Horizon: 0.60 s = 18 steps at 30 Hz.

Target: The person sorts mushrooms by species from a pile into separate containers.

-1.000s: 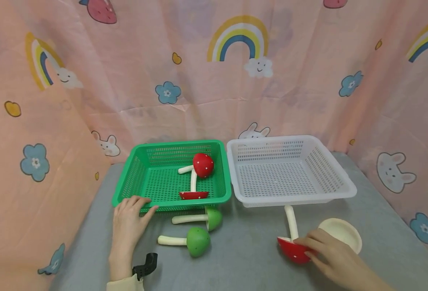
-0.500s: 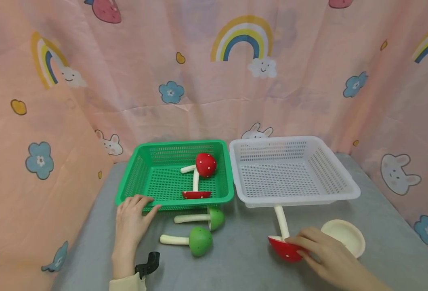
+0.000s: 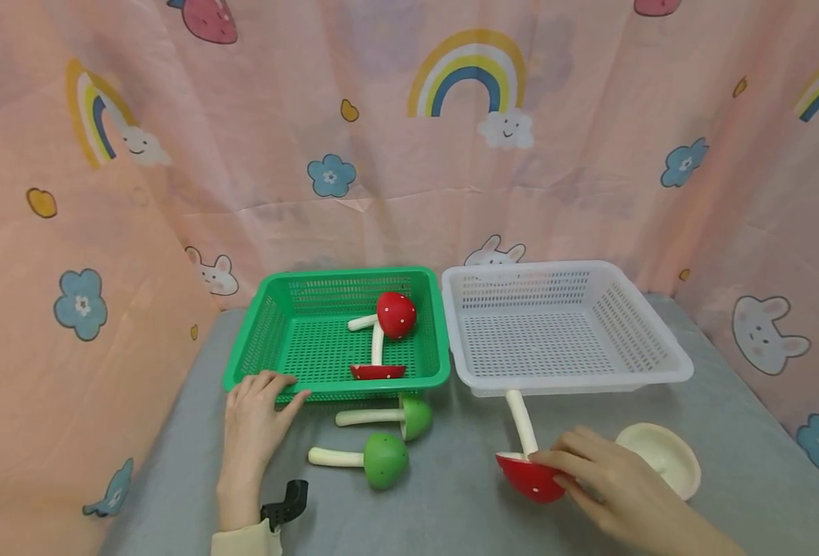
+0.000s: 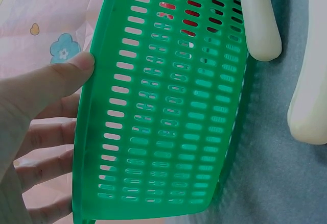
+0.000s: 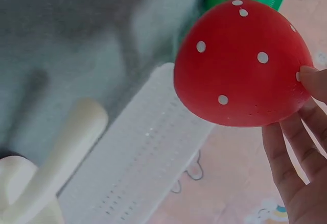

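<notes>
My right hand grips the cap of a red white-dotted mushroom low over the grey table, in front of the white basket. Its cream stem points toward that basket. In the right wrist view my fingers curl round the red cap. My left hand holds the front left corner of the green basket, thumb on the rim. Two red mushrooms lie inside the green basket.
Two green mushrooms lie on the table before the green basket. A cream mushroom lies right of my right hand. A small black object sits by my left wrist. Pink patterned curtains close in the table on three sides.
My right hand has slid the red mushroom a little to the left along the table's front. The left hand has stayed on the green basket's corner.
</notes>
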Available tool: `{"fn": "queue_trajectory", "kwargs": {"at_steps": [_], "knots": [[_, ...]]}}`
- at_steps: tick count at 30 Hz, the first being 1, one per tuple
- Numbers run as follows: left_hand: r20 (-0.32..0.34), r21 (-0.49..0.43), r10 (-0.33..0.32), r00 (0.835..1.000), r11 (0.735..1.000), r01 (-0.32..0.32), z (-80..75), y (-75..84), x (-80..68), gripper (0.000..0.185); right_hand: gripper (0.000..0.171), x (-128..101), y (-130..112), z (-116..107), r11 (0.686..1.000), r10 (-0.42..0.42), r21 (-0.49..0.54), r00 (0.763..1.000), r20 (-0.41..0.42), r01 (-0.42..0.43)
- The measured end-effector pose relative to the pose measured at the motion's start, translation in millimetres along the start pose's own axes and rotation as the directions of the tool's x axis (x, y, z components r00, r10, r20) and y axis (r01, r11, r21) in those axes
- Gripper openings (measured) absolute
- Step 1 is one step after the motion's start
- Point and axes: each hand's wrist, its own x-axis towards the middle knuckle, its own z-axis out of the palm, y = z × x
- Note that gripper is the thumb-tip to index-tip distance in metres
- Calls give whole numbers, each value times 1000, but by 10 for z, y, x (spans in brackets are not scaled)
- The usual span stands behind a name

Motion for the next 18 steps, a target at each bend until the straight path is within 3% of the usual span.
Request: {"fn": "queue_trajectory", "kwargs": {"at_steps": [4,8,11,14,18], "knots": [[2,-4,-3,1000,1000,3,11,3,-5,29,51,14,-49,-42,999,29,22,999,40,-30],[2,-4,-5,1000,1000,5,18,2,-10,29,46,35,-101,-117,991,103,62,979,178,-116],[-1,-6,-5,1000,1000,5,16,2,-9,29,42,56,-131,-175,990,104,74,968,228,-123],[-6,-9,-3,1000,1000,3,10,4,-5,29,32,103,-139,-197,997,-41,70,993,107,33],[-9,-8,-3,1000,1000,3,7,5,0,29,26,243,-135,-214,971,-236,23,969,-73,238]]}}
